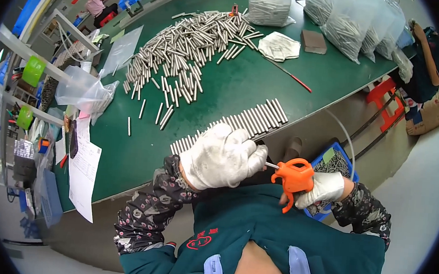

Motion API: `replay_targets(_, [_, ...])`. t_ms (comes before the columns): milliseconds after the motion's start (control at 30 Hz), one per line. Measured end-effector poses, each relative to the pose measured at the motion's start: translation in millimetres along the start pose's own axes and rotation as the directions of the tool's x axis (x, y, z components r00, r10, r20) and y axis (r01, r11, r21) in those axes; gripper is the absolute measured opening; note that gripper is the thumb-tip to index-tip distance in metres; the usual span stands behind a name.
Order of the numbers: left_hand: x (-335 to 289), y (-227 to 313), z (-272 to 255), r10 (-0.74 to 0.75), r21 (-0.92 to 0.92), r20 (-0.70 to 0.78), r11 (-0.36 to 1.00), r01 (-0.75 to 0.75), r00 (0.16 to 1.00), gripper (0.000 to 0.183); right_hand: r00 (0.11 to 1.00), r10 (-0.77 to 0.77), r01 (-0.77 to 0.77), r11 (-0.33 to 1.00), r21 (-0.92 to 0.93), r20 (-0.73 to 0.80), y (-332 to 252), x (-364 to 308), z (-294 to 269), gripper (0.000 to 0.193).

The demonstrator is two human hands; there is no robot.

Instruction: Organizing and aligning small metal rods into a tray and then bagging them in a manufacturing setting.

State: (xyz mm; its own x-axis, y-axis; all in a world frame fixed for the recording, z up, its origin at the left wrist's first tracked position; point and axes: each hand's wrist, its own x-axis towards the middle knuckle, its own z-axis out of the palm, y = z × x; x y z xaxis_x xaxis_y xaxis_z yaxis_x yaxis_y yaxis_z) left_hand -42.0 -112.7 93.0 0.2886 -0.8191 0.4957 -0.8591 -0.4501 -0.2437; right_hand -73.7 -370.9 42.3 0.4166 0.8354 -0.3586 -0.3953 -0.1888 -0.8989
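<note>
My left hand [223, 158], in a white work glove, is closed over a neat row of metal pins [265, 116] along the table's near edge. Its fingers curl under, so whatever they hold is hidden. An orange air blow gun [298, 178] is gripped in my right hand [324, 188], which wears a white glove with bare fingertips. The gun's thin metal nozzle points left, close to the fingers of my left hand. Farther back on the green table [125, 155] spreads a large loose pile of the same pins [185, 47].
Clear bags of pins [344, 31] stand at the far right. Near them lie a folded white cloth [279, 46], a brown block [313, 42] and a red-handled thin tool [298, 82]. Paper sheets [83, 172] cover the left edge. A blue bin [318, 216] of pins sits below my right hand.
</note>
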Motion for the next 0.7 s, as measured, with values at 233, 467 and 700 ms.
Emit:
replay_targets(233, [9,-70,47,-0.056,-0.531,0.16,0.837,0.134,0.985,0.09,0.763,-0.042,-0.004,0.998,-0.069,-0.645,43,-47,-6,0.024])
replay_targets(467, [20,-49,89,0.011,-0.413,0.455,0.889,0.199,0.891,0.102,0.599,0.086,-0.237,0.969,-0.074,-0.796,58,-64,4,0.026])
replay_targets(700, [23,-48,91,0.008,-0.378,0.473,0.905,0.195,0.881,0.094,0.535,-0.025,-0.26,0.946,-0.192,-0.845,59,-57,5,0.028])
